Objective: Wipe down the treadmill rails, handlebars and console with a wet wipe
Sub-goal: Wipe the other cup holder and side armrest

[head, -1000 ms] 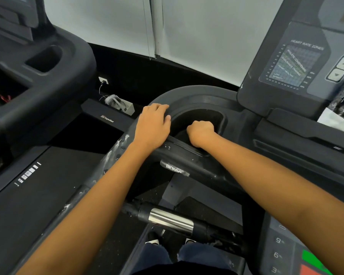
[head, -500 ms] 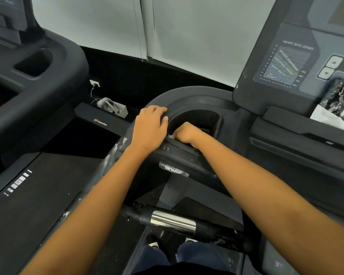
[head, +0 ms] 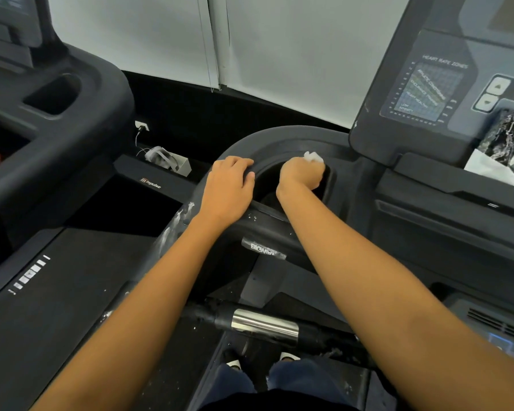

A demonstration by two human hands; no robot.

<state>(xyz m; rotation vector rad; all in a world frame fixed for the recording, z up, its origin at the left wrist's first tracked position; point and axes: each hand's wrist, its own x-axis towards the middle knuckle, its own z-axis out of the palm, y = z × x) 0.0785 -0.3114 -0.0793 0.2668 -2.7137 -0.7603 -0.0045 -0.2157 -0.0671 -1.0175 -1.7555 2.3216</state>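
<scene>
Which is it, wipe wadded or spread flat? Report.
Wadded: the wet wipe pokes out as a small white lump above the right hand, which grips it.

Both bare forearms reach forward and draw in toward the cup holder (head: 282, 145). The left hand (head: 229, 188) lies palm down on the holder's left rim, its fingers (head: 238, 164) together and gently bent over the edge. The right hand (head: 301, 176) sits over the holder's opening, back of the hand up, curled into a fist around a wet wipe (head: 312, 157); a white tuft pokes out at the fist's far side. The hands are near each other, not touching.
</scene>
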